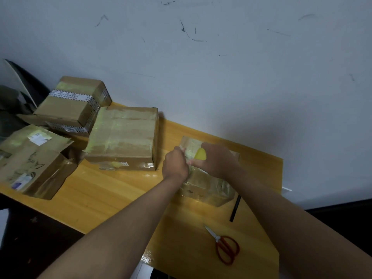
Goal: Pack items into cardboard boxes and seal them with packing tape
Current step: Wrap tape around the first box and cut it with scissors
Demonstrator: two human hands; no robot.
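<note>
While gripping a yellow tape roll (201,154) over the small box (207,188), right hand (216,161) just right of frame centre. Left hand (175,165) beside it, fingers pinching what looks like the tape end at the box's left edge. Below right on the yellow table (112,198): red-handled scissors (224,246), black pen (235,208). Left of centre, large taped box (124,137); further boxes stacked upper left (72,103).

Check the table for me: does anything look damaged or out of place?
Yes. The box at the far left has a torn, lifted top flap and peeling labels, so it looks unsealed. The scissors lie loose near the table's front edge. The rest looks orderly.
</note>
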